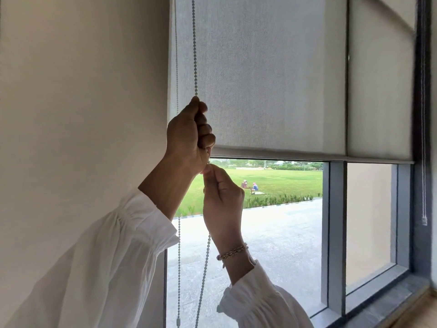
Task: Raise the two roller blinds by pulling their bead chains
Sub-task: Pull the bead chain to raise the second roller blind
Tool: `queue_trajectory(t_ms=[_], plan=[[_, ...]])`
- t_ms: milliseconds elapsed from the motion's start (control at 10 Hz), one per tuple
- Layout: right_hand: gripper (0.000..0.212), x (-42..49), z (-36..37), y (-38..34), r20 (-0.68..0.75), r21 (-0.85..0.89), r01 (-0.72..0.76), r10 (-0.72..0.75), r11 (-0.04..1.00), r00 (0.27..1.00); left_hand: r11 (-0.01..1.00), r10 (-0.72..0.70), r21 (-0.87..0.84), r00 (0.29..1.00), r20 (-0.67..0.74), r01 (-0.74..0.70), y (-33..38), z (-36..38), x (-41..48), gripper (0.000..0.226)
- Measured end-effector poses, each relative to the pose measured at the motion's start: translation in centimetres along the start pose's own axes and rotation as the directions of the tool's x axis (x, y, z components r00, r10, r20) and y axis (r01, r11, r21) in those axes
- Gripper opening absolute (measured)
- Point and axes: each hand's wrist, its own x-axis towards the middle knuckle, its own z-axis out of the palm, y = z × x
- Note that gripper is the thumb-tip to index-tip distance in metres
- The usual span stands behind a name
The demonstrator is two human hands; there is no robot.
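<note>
Left hand (189, 136) is clenched in a fist round the front strand of the pale beaded metal pull chain (195, 58), fingers (205, 129) curled tight, strand entering the fist at the top and running straight up from there. Just below the fist, right hand (222, 197) pinches the same strand between thumb and forefinger, right fingertips (208, 169) almost touching the heel of the left hand; below that pinch the chain hangs slack and slants down out of frame. The chain's back strand (176, 55) runs free just left of the left knuckles, not gripped by either hand. Right of the fingers, the wide grey woven-fabric roller blind (260, 74) has its bottom bar level with the left hand's lower fingers, so judged partly raised, lower window open to lawn and paving. Further right, the narrower beige roller blind (380, 102) sits with its hem at about the same height; its own thin chain (424, 138) hangs at the far right against the dark grey window frame (335, 233), well apart from both hands and untouched. Risks: hands stacked this close leave little travel for a pull, so a short stroke or beads slipping through the pinch; grabbing the back strand by mistake would likely lower the blind; pulling at an angle could jam beads at the clutch above, out of view. White gathered sleeve (132, 245) is near the back strand, possible snag.
</note>
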Motion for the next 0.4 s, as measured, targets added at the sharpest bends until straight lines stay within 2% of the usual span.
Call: queue_trajectory(t_ms=[100,200,300,400], plan=[[0.022,0.5,-0.4,0.2,0.078,0.053,-0.079,0.075,0.995,0.994,0.991,0.046,0.132,0.997,-0.055,-0.038,-0.4,0.5,0.2,0.034],[0.024,1.4,-1.2,0.8,0.205,0.085,-0.238,0.217,0.968,0.954,0.931,0.099,0.359,0.992,-0.077,-0.065,-1.0,1.3,0.1,0.027],[0.041,2.3,-2.6,1.8,0.235,0.014,-0.289,0.278,0.957,0.932,0.568,0.276,0.819,0.957,-0.089,-0.087,-2.5,2.2,0.5,0.039],[0.050,2.9,-4.8,3.4,0.158,-0.022,-0.348,0.347,0.937,0.924,0.207,0.527,0.955,0.847,0.076,-0.215,-4.7,2.8,-0.3,0.064]])
